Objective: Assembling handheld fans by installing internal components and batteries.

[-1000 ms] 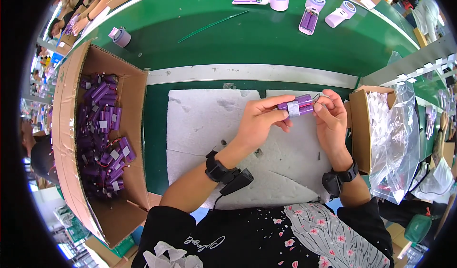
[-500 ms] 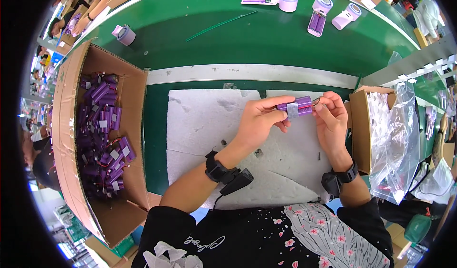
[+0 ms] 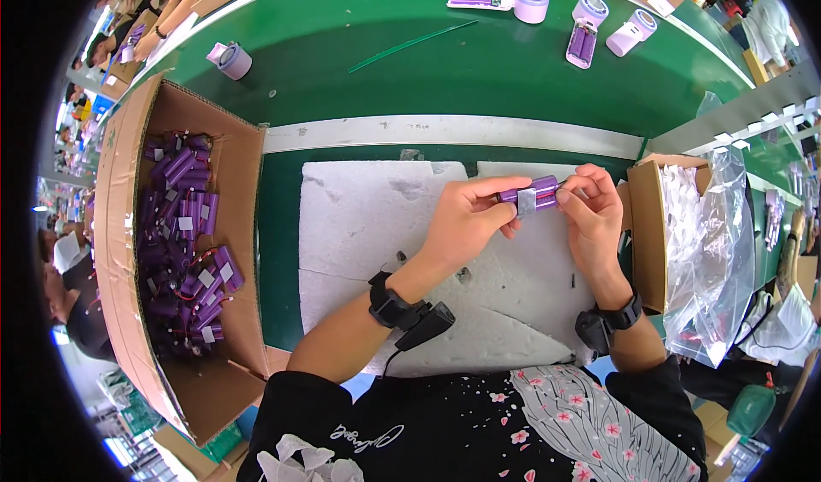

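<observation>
Above a white foam board [image 3: 385, 225] my left hand [image 3: 466, 217] grips a purple battery pack [image 3: 544, 193], thumb below and fingers above. The pack is made of purple cells side by side, with a grey patch around its middle and a red wire along it. At its right end my right hand [image 3: 594, 212] is closed, thumb and forefinger pinching the thin dark lead that comes off the pack. The tip of that lead is hidden by the fingers.
An open carton [image 3: 239, 140] of purple battery packs [image 3: 184, 234] stands at left. At right, another carton [image 3: 647, 251] holds white pieces beside clear plastic wrap [image 3: 714, 268]. Beyond a white rail [image 3: 428, 131], purple-and-white device bodies [image 3: 531, 5] and a green strip [image 3: 410, 46] lie on a green surface.
The device bodies and green strip beyond the rail have shifted slightly right. My right fingers have drawn in closer to the pack's end and tipped the lead; my left hand keeps its hold.
</observation>
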Motion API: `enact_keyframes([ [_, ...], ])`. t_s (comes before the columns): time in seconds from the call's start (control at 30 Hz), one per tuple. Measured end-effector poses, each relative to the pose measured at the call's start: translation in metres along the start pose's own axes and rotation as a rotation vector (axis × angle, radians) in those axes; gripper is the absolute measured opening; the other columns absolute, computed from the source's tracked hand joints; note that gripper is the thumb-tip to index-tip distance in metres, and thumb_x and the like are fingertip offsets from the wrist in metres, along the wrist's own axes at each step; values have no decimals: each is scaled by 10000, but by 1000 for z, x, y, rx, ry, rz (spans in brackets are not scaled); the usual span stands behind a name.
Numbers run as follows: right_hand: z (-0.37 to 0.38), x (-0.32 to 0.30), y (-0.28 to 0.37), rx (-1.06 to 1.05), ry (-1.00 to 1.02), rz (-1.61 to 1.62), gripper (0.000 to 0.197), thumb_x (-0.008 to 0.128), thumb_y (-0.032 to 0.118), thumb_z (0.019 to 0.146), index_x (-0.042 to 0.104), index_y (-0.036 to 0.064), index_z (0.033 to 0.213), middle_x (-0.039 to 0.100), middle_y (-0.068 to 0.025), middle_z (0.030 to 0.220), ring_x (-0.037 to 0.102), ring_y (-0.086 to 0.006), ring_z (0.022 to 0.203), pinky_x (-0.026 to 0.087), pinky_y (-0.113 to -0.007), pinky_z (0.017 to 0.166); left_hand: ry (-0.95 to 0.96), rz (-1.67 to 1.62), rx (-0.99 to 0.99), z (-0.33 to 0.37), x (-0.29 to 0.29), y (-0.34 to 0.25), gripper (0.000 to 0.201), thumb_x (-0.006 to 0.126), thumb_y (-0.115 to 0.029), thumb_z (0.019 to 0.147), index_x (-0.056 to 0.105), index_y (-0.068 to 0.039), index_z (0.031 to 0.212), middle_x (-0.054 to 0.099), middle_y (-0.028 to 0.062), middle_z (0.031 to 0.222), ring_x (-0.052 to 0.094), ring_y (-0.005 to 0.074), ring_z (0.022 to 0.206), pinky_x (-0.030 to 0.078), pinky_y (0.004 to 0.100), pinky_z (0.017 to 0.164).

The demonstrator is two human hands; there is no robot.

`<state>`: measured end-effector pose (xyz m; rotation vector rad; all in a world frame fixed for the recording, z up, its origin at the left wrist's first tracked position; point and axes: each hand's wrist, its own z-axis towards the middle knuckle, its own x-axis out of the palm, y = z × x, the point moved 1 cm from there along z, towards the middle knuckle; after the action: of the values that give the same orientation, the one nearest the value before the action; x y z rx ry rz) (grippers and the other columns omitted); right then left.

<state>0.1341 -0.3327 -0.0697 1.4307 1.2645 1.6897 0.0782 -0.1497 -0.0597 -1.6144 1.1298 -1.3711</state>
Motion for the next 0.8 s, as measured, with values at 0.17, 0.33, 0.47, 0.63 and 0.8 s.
enact_keyframes([
  [0.17,0,0,0,-11,-4,-50,343,595,-113,837,493,27,1132,602,-32,900,554,-94,809,453,-229,741,6,15,2,0,0,-1,344,527,32,842,641,17,1166,662,88,810,632,131,667,548,272,635],
  [0.33,0,1,-1,-30,-25,-58,338,595,-114,838,498,26,1130,606,-36,907,560,-100,818,460,-235,752,25,14,2,1,-1,0,341,530,32,852,631,26,1177,661,94,813,636,138,673,552,277,643],
  [0.47,0,1,0,-34,-56,-58,329,599,-109,840,504,24,1126,608,-40,912,566,-105,830,463,-238,755,35,-27,-14,1,0,0,343,533,33,861,619,36,1192,661,105,834,642,149,688,556,281,650],
  [0.63,0,-1,-1,-54,-60,-53,316,605,-102,842,516,28,1116,604,-41,931,568,-108,846,464,-239,755,52,-51,-29,1,1,-1,350,533,31,868,602,46,1210,660,121,888,651,167,719,568,296,679],
  [0.8,0,-1,-1,-65,-70,-45,296,608,-91,844,529,35,1100,591,-36,957,562,-106,861,460,-235,750,82,-56,-47,1,1,-1,355,540,21,891,570,55,1243,656,163,991,673,212,789,583,324,716],
])
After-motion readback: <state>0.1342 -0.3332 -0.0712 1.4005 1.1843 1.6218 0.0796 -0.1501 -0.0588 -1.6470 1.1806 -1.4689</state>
